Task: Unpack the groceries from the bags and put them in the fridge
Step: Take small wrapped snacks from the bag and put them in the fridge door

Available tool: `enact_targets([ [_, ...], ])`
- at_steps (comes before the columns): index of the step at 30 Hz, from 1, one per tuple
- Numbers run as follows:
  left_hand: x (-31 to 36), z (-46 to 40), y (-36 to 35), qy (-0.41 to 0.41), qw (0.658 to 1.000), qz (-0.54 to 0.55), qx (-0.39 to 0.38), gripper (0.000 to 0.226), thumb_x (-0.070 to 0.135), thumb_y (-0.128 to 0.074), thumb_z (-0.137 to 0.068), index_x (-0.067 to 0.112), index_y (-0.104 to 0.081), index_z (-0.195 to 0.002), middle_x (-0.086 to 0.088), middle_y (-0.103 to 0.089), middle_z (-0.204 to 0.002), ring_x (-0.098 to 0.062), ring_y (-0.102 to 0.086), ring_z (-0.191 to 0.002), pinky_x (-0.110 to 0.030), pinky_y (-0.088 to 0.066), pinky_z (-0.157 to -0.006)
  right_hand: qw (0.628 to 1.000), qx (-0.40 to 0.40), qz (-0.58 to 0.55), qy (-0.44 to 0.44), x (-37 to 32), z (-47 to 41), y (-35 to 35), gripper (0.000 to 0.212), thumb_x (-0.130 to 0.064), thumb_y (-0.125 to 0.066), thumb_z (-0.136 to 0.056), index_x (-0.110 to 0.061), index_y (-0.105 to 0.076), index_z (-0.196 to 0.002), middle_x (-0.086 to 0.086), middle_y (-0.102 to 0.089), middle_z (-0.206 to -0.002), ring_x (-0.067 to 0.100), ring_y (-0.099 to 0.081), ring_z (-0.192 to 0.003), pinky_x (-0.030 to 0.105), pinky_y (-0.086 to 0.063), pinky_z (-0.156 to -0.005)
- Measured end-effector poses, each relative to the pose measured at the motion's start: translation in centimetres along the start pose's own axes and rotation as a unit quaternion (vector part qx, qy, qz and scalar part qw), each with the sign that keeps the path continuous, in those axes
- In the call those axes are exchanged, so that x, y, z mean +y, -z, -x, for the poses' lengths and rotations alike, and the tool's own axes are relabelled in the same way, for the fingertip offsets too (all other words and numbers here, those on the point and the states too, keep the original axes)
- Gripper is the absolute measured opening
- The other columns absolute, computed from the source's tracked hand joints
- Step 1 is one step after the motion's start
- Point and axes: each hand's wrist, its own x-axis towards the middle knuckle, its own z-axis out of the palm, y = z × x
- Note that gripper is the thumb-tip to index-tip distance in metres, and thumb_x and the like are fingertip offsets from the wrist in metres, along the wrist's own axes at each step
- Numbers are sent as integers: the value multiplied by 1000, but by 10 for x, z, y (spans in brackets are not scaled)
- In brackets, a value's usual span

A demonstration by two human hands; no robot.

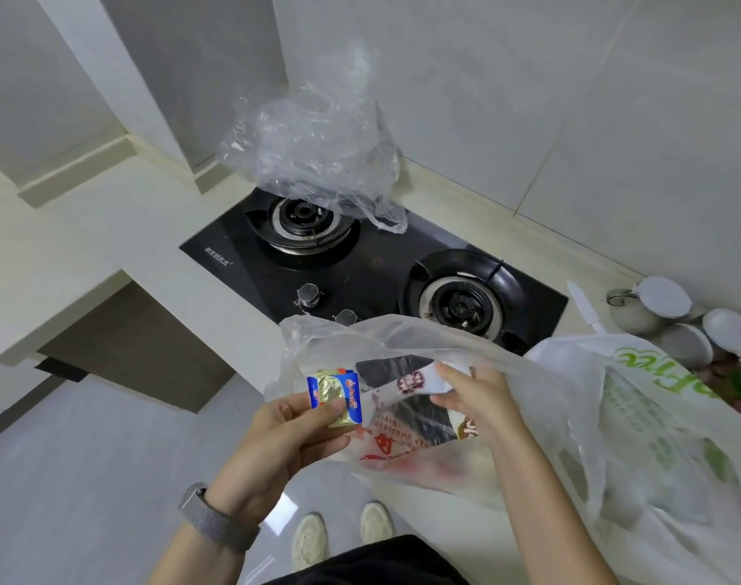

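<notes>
1. Left hand [294, 428]: thumb and fingers pinch a few small blue-and-gold foil packets [337, 396], held just left of the clear bag.
2. Right hand [472, 396]: reaches inside the clear bag [402, 339], fingers curled round a white wrapped packet [423, 380].
3. Clear bag: lies at the counter [86, 230] edge, in front of the gas hob [373, 263]; mouth open, printed packages inside.
4. White bag with green print [638, 399]: just right of the clear bag.
5. Crumpled clear plastic [318, 154]: over the hob's far burner.
6. Covered bowls [664, 306] and white knife [586, 304]: far right, by the wall.
</notes>
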Motion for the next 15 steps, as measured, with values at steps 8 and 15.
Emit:
enact_targets([
  [8, -4, 7, -12, -33, 995, -72, -62, 32, 32, -77, -76, 11, -75, -100, -13, -72, -106, -26, -66, -107, -41, -39, -109, 909, -82, -397, -94, 20, 58, -26, 32, -37, -64, -86, -6, -68, -89, 15, -69, -78, 28, -65, -80, 54, -50, -91],
  [15, -9, 15, -18, -42, 993, -72, -78, 39, 31, -73, -74, 7, -73, -106, -15, -71, -108, -27, -66, -106, -36, -46, -103, 910, -138, -374, -113, 24, 70, -33, 39, -31, -64, -79, -4, -66, -107, 15, -73, -93, 28, -68, -91, 46, -47, -97],
])
